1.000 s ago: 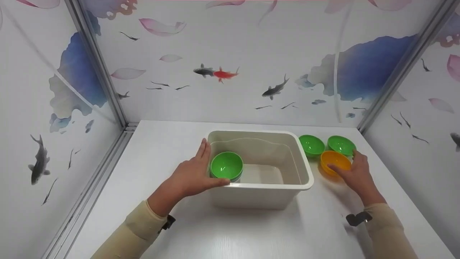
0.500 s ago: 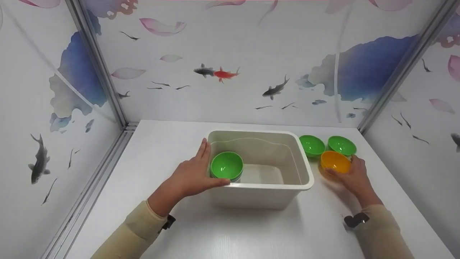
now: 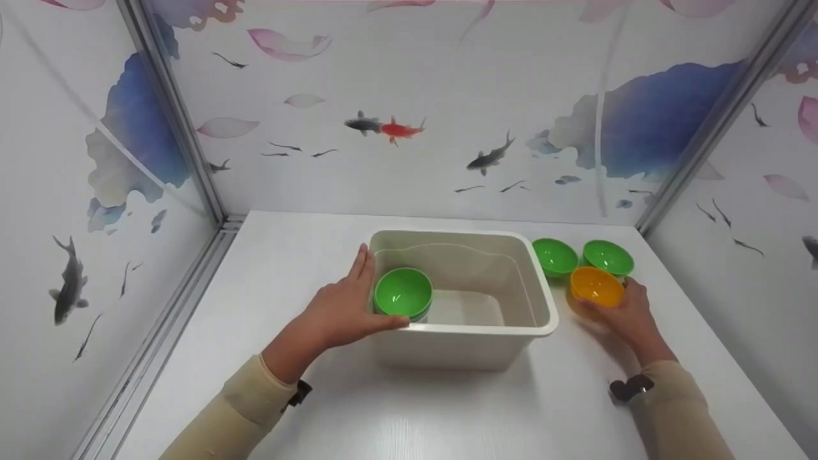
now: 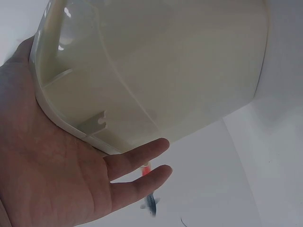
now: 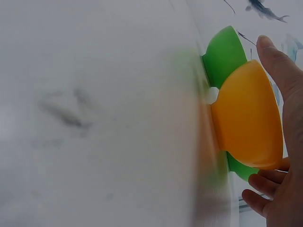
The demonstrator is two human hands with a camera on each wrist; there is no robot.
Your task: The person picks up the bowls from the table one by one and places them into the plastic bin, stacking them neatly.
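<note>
In the head view my left hand rests on the left front corner of a cream plastic bin. Its thumb lies along the front rim, and straight fingers touch the left side, as the left wrist view also shows. Stacked green bowls sit inside the bin at the left. My right hand is around an orange bowl on the table. In the right wrist view a narrow gap shows between its thumb and the orange bowl; the fingers are at the bowl's other side, partly hidden.
Two green bowls, a left one and a right one, stand just behind the orange bowl. The white table is enclosed by printed panels with metal corner posts.
My right hand has moved slightly inward and closer around the orange bowl, its thumb and fingers drawing nearer together. The left hand, the bin and the bowls have stayed in place.
</note>
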